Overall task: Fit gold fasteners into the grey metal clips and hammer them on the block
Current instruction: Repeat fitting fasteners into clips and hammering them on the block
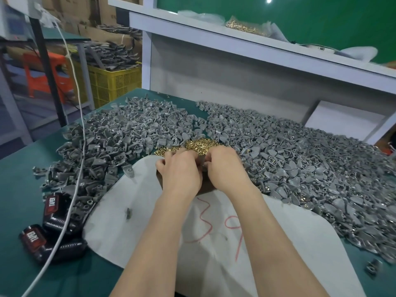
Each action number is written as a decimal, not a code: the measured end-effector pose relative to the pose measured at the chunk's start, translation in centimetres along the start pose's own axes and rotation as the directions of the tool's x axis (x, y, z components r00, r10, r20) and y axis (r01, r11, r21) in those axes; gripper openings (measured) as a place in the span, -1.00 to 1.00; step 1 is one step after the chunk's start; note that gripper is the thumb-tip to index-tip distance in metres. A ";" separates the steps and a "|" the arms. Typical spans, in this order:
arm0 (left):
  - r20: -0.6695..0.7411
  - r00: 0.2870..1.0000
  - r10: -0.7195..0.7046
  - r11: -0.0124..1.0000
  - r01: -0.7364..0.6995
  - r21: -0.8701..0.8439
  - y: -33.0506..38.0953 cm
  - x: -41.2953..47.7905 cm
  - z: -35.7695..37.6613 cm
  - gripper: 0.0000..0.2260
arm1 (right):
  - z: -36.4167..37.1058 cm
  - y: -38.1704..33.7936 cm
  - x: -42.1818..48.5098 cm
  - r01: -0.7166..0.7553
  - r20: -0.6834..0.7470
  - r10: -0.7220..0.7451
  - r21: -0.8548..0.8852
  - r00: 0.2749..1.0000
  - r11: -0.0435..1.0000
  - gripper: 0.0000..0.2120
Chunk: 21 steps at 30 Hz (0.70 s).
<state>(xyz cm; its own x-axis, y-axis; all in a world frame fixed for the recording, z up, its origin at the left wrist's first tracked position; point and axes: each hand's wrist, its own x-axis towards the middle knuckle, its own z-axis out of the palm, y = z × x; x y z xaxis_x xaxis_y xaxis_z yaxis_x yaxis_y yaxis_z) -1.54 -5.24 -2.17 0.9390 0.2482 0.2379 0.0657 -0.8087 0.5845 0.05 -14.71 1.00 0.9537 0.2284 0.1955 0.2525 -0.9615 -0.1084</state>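
Observation:
My left hand and my right hand meet at the middle of the table with fingers curled. Between them shows a sliver of a grey metal clip; which hand holds it I cannot tell for sure. Just beyond the fingertips lies a heap of gold fasteners. A dark block peeks out under my wrists, mostly hidden. Large piles of grey clips spread to the left and right. No hammer is visible.
A white cloth with red marks covers the near table. Two black and red battery packs and a white cable lie at the left. A shelf above carries a bag of gold parts. A yellow crate stands behind.

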 end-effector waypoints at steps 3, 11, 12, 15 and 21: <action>-0.006 1.000 0.001 1.000 -0.001 0.018 0.0 0.0 0.1 -0.88 | 0.1 -0.3 0.1 -0.027 0.002 0.027 0.012 1.000 1.000 -0.86; 0.010 1.000 -0.007 0.999 0.007 0.038 0.2 0.1 -0.1 -0.80 | -0.2 -1.2 -0.3 0.086 -0.044 -0.092 -0.117 0.995 0.989 -0.84; 0.013 1.000 -0.008 1.000 0.008 0.029 0.2 0.0 -0.2 -0.81 | -0.1 -1.2 -0.4 0.096 -0.050 -0.103 -0.115 0.993 0.989 -0.84; 0.019 1.000 -0.021 1.000 0.020 0.013 0.3 -0.1 -0.2 -0.83 | 0.0 -0.8 -0.2 0.069 -0.027 -0.071 -0.069 0.997 0.995 -0.85; 0.005 1.000 -0.028 0.999 0.028 -0.025 0.1 -0.1 -0.2 -0.85 | 0.7 1.0 -0.4 -0.060 -0.010 0.068 0.350 0.998 0.935 -0.92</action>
<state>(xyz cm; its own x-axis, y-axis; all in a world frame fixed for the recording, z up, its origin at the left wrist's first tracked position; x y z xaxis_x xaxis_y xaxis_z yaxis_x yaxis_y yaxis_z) -1.72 -5.29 -2.02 0.9385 0.2680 0.2179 0.0834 -0.7879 0.6101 0.01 -15.64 0.11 0.9669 0.1613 0.1975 0.2361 -0.8590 -0.4543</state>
